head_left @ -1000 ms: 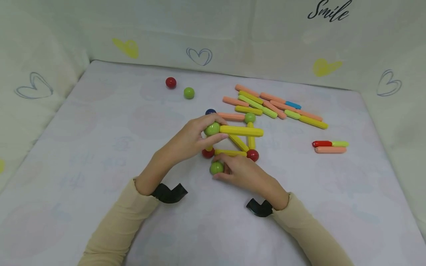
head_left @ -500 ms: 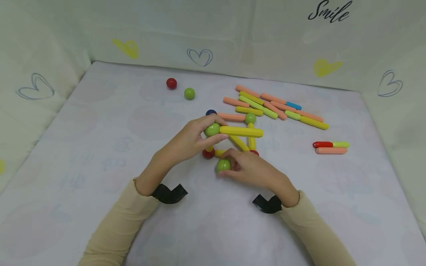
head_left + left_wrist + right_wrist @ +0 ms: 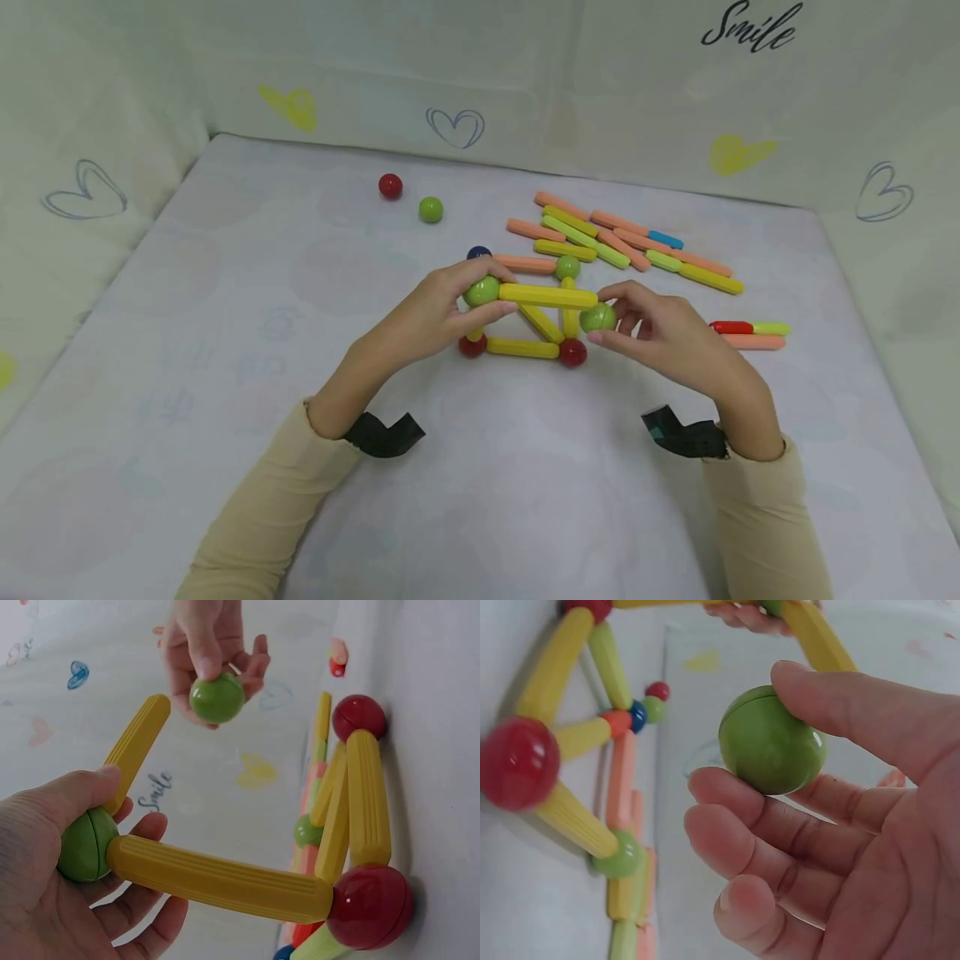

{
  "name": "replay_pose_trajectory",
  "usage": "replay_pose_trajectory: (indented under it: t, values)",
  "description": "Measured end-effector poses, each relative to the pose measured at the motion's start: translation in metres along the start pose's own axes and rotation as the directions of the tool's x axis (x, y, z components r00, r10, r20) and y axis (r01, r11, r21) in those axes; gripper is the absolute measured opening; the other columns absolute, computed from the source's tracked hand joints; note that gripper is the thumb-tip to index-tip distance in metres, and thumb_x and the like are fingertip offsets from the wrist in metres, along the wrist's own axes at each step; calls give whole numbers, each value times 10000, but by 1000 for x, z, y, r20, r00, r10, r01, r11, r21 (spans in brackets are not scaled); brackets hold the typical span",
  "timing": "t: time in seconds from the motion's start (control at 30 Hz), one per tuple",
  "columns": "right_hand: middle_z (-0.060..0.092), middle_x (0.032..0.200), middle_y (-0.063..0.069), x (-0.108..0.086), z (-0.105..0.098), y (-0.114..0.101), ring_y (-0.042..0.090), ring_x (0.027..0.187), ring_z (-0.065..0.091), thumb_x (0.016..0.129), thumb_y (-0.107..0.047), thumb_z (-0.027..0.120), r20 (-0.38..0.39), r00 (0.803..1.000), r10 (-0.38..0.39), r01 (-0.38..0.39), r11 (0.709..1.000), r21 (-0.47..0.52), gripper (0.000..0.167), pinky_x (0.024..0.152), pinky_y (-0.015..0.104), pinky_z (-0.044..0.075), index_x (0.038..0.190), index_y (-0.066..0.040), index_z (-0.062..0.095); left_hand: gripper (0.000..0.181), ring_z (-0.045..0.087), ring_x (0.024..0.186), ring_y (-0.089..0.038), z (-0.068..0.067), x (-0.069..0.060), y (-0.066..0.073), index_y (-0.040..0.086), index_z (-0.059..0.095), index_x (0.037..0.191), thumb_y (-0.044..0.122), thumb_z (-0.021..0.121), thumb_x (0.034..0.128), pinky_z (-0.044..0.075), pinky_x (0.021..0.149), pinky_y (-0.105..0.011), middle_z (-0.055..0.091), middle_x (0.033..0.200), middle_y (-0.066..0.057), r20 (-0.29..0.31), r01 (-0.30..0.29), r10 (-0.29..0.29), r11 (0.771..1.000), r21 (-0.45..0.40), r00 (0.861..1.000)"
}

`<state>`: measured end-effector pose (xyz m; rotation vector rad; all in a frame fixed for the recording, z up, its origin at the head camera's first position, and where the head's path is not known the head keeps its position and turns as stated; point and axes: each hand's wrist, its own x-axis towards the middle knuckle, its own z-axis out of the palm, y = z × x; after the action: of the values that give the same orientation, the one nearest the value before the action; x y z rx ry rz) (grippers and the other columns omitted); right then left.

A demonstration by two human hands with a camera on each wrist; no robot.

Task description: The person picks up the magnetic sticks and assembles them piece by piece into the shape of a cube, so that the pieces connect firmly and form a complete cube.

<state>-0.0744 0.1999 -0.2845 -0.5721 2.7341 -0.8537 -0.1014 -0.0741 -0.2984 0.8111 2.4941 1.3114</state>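
Note:
My left hand (image 3: 427,321) grips a green ball (image 3: 482,291) raised above the frame's left side; a yellow rod (image 3: 547,296) sticks out rightward from it. In the left wrist view another yellow rod (image 3: 225,877) links that ball to a red ball (image 3: 371,907) below. My right hand (image 3: 675,337) pinches a second green ball (image 3: 598,318) by the rod's free end; in the left wrist view a gap separates them. On the table the frame shows a blue ball (image 3: 479,252), a green corner ball (image 3: 567,267) and a red corner ball (image 3: 572,352), joined by rods.
Loose orange, yellow, green and blue rods (image 3: 585,239) lie behind the frame. A loose red ball (image 3: 391,186) and green ball (image 3: 431,209) are at the back left. A red and green rod pair (image 3: 731,327) and an orange rod (image 3: 753,342) lie at the right.
My right hand has moved right and away from me, carrying its green ball from in front of the frame to the raised rod's end. My left hand has kept its hold.

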Motion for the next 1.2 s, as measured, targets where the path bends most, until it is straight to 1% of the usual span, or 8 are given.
replay_pose_trajectory:
  t: [0.07,0.13,0.27,0.5,0.87,1.03,1.13,1.2]
  values:
    - [600,812,-8,-5,-5,2,92,720,522,852,-245,681,-67,997,-34,35,999,7,372,638,190,429,1168,-112,538,314,504,1039,-171,0,0,0,112,535,1171,250,618,901,447,939,-354,589,1169,-24,0,-2,2,1000,0,1000]
    - [600,794,-19,-8,-7,4,57,705,524,843,-221,691,-123,990,-64,67,998,17,358,636,164,422,1160,-126,553,313,505,1038,-172,0,0,0,112,536,1170,250,617,901,445,938,-356,590,1172,-24,-1,-5,5,1000,3,1000]
    - [603,804,-21,-11,-9,3,31,712,529,828,-165,706,-183,978,-102,112,993,44,371,643,132,422,1167,-112,563,308,504,1040,-170,0,-1,-1,113,538,1168,250,615,903,446,932,-354,590,1172,-21,0,-4,4,1000,-2,1000]
    - [593,819,-35,-13,-9,-1,34,711,536,815,-110,712,-220,969,-115,135,988,76,390,635,130,436,1176,-109,564,306,500,1034,-167,0,-2,-1,117,539,1166,252,615,903,449,925,-347,590,1166,-16,2,1,-1,1000,-13,1000]
    - [591,819,-49,-15,-7,-1,24,716,523,801,-111,725,-233,960,-158,176,983,58,411,647,112,426,1181,-99,568,300,502,1030,-166,2,-2,0,116,535,1165,236,615,903,451,936,-346,586,1169,-17,8,-6,6,1000,-4,1000]
    - [591,820,-54,-17,-12,0,15,728,540,804,-98,720,-224,964,-145,163,985,61,416,677,98,439,1189,-97,562,300,501,1005,-163,1,-2,1,113,535,1164,237,615,903,455,905,-331,588,1153,-16,2,-17,17,1000,-8,1000]
    - [605,840,-82,-20,-18,5,4,743,564,799,-52,714,-253,958,-137,161,984,77,411,674,91,439,1181,-82,567,296,501,990,-163,0,-2,1,111,536,1160,233,616,903,455,885,-325,590,1143,-15,-4,-25,25,1000,-13,1000]
    - [618,859,-114,-23,-24,10,-7,752,576,803,-29,703,-282,953,-112,144,985,97,398,672,83,433,1174,-85,572,299,500,994,-164,1,-2,0,112,535,1163,234,616,902,454,886,-328,589,1148,-15,-2,-22,22,1000,-17,1000]
